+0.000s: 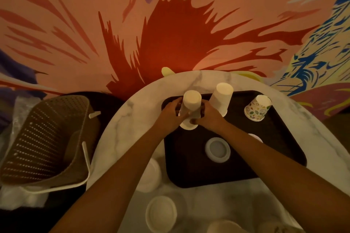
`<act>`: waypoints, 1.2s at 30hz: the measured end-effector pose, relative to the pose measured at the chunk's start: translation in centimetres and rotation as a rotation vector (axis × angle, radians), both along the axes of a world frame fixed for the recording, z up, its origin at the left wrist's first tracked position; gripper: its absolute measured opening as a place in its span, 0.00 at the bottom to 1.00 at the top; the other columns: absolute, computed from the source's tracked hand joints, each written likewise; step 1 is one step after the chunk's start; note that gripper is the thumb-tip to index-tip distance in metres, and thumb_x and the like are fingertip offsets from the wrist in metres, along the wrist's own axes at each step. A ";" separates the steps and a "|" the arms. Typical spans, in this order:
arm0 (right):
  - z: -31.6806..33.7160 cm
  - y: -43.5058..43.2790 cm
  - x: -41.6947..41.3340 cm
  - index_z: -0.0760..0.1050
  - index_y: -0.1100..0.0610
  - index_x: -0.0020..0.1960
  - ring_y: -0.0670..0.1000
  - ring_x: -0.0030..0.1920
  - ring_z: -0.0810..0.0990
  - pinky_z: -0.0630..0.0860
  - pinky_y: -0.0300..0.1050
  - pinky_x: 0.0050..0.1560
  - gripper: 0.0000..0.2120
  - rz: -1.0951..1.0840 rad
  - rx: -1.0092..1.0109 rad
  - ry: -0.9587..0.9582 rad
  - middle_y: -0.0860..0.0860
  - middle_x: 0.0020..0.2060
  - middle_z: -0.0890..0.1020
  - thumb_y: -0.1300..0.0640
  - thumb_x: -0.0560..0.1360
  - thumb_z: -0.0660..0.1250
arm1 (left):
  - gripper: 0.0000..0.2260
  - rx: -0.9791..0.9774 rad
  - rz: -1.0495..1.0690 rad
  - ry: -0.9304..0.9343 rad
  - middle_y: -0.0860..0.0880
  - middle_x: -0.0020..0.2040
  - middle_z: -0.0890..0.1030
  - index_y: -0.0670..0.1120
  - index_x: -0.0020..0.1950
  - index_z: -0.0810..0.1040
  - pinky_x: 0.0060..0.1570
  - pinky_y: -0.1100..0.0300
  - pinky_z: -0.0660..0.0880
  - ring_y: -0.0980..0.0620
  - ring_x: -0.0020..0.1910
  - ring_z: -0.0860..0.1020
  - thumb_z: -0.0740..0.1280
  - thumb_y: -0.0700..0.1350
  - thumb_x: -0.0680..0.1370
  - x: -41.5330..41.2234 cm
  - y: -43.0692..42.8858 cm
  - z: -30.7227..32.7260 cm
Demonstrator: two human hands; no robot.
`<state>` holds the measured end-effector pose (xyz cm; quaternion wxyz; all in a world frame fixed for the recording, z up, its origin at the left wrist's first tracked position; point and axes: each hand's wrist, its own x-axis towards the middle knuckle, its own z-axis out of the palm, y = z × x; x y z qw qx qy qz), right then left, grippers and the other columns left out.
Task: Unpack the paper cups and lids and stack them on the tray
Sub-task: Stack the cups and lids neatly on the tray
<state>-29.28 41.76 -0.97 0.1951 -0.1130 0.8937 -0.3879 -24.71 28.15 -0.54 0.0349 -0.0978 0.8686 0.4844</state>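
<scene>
Fingers [176,103] of your left hand [170,114] and right hand [209,117] grip the inverted white paper-cup stack [191,101] — at the far-left corner of the tray [246,159].

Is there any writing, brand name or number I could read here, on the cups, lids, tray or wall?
No text can be read anywhere.
Patterned cup: only small coloured drawings, too blurred to show any letters.
Held white cup stack, other white cup stack, lid, tray: plain.
Wall painting: shapes, no letters.

A perforated basket [43,138] stands left of the marble table [119,130], a painted mural [170,34] beyond.
</scene>
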 end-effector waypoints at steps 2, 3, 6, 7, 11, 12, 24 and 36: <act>1.1 1.0 0.8 0.55 0.61 0.73 0.57 0.69 0.66 0.66 0.49 0.66 0.40 -0.015 -0.014 -0.021 0.57 0.70 0.66 0.61 0.68 0.73 | 0.27 0.020 -0.004 -0.009 0.44 0.69 0.69 0.44 0.73 0.61 0.63 0.57 0.68 0.46 0.66 0.71 0.66 0.46 0.76 1.6 0.0 0.9; 1.9 1.7 1.5 0.55 0.60 0.73 0.57 0.69 0.66 0.66 0.48 0.65 0.38 -0.016 -0.019 -0.029 0.58 0.70 0.65 0.60 0.70 0.72 | 0.27 0.035 -0.003 -0.019 0.45 0.69 0.69 0.45 0.73 0.61 0.59 0.59 0.68 0.46 0.65 0.72 0.66 0.47 0.76 2.6 0.2 1.6; 4.4 4.1 4.0 0.58 0.58 0.71 0.55 0.66 0.69 0.67 0.41 0.57 0.33 0.018 -0.011 -0.031 0.57 0.69 0.67 0.56 0.72 0.70 | 0.22 0.038 -0.047 -0.045 0.48 0.67 0.71 0.48 0.70 0.66 0.56 0.61 0.70 0.50 0.61 0.75 0.65 0.47 0.77 6.1 0.8 3.3; 5.2 5.0 5.0 0.59 0.57 0.71 0.54 0.65 0.70 0.67 0.40 0.56 0.32 0.027 -0.015 -0.035 0.57 0.68 0.68 0.55 0.72 0.70 | 0.20 0.035 -0.076 -0.050 0.49 0.66 0.73 0.49 0.68 0.67 0.54 0.65 0.71 0.53 0.58 0.75 0.65 0.47 0.77 7.4 1.1 3.9; 7.7 8.3 9.6 0.63 0.55 0.68 0.50 0.60 0.73 0.70 0.41 0.56 0.28 0.042 -0.063 -0.043 0.54 0.64 0.72 0.55 0.72 0.70 | 0.15 0.076 -0.154 -0.081 0.57 0.55 0.76 0.52 0.63 0.71 0.40 0.75 0.71 0.63 0.48 0.75 0.65 0.48 0.76 12.8 2.8 5.5; 8.2 9.0 10.8 0.64 0.55 0.68 0.49 0.58 0.73 0.71 0.41 0.56 0.27 0.054 -0.077 -0.048 0.54 0.63 0.72 0.56 0.72 0.70 | 0.14 0.100 -0.164 -0.087 0.59 0.53 0.76 0.53 0.61 0.72 0.39 0.75 0.72 0.64 0.47 0.76 0.66 0.48 0.76 14.1 3.2 5.8; 9.4 16.5 22.2 0.64 0.54 0.67 0.46 0.57 0.72 0.69 0.37 0.58 0.29 0.233 -0.103 -0.102 0.51 0.59 0.73 0.64 0.70 0.71 | 0.23 0.244 -0.201 -0.149 0.63 0.57 0.74 0.62 0.57 0.71 0.53 0.70 0.69 0.63 0.57 0.73 0.71 0.54 0.64 24.8 8.3 5.1; 1.4 13.5 27.5 0.61 0.56 0.69 0.52 0.68 0.68 0.63 0.38 0.63 0.35 0.031 -0.216 0.000 0.52 0.67 0.70 0.60 0.67 0.74 | 0.26 0.207 -0.069 -0.101 0.52 0.66 0.73 0.54 0.67 0.68 0.58 0.61 0.70 0.51 0.64 0.72 0.71 0.44 0.71 26.0 11.7 3.0</act>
